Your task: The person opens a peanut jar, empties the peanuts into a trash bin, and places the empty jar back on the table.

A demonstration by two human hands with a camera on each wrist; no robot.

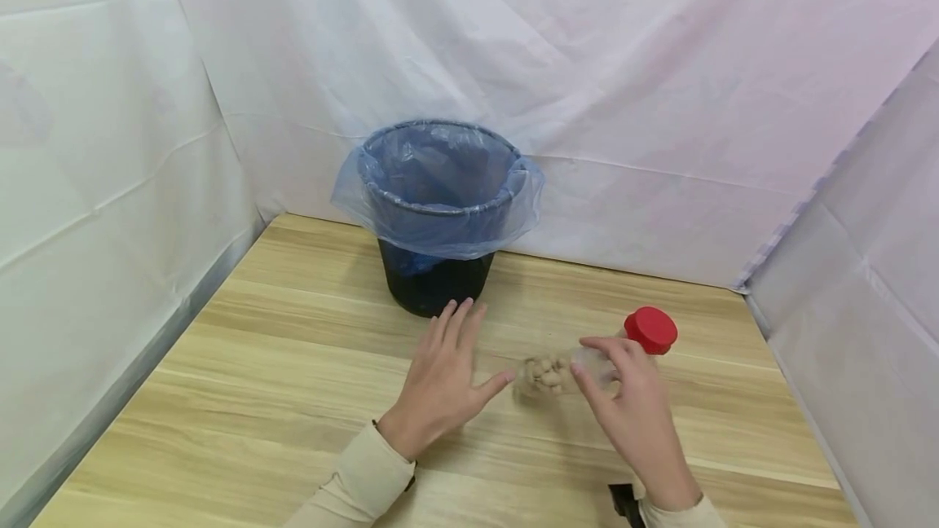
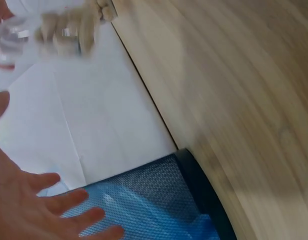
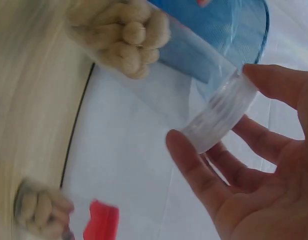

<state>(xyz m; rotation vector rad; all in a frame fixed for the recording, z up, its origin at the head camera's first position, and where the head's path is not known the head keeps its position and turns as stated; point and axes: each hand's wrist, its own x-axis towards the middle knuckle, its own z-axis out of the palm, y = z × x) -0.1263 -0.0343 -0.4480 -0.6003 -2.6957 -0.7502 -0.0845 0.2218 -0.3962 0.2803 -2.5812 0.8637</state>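
My right hand [image 1: 634, 406] pinches the clear cap end of a transparent jar [image 3: 181, 75] between thumb and fingers. Tan, lumpy pieces that look like unshelled peanuts [image 3: 129, 37] are gathered at the jar's far end. In the head view the jar lies tilted over the table, its peanut end pointing left. My left hand [image 1: 443, 373] is spread with fingers extended, its thumb close to that end; whether they touch I cannot tell. Behind my right hand stands a second jar [image 3: 41, 210] of similar pieces, with a red lid [image 1: 651, 330].
A black mesh bin [image 1: 440, 279] lined with a blue plastic bag [image 1: 447, 226] stands at the back of the wood-grain table [image 1: 242, 373], just beyond my left fingertips. White sheets [image 1: 623, 88] hang behind the table and along both sides.
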